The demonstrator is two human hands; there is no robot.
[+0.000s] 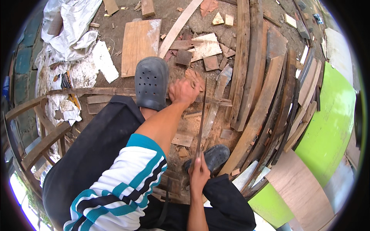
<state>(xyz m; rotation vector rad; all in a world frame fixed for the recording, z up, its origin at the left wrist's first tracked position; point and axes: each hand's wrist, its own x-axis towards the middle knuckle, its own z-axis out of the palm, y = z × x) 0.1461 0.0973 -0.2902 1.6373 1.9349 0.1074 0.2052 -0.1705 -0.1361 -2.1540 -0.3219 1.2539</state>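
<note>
- Risk: saw blade (201,115) runs just beside the left hand (183,92) that pins the work; if the blade jumps the cut, fingers are first in line.
- Risk: thin wooden strip (115,91) is held down by hand + foot in a grey clog (151,81) only, no clamp. A slip of the clog could let the strip twist & bind the blade.
- Risk: ground is littered w/ offcuts & sawdust, so footing for the other clog (214,156) looks poor; a stumble would throw the stroke off.
- Left hand: fingers curled shut, pressing down where the strip crosses a pale plank (214,109); can't tell exactly which piece the fingertips grip.
- Right hand (199,174): closed tight round the near end of the saw, handle itself hidden in the fist; blade points away from the body, up toward the left hand.
- Saw is between the two clogs, blade tip near the left hand, roughly crosswise to the strip.
- Around: curved planks (254,111) stacked to the right, flat board (139,46) beyond the clog, white sheeting (71,34) far left, green curved surface (331,127) at right.
</note>
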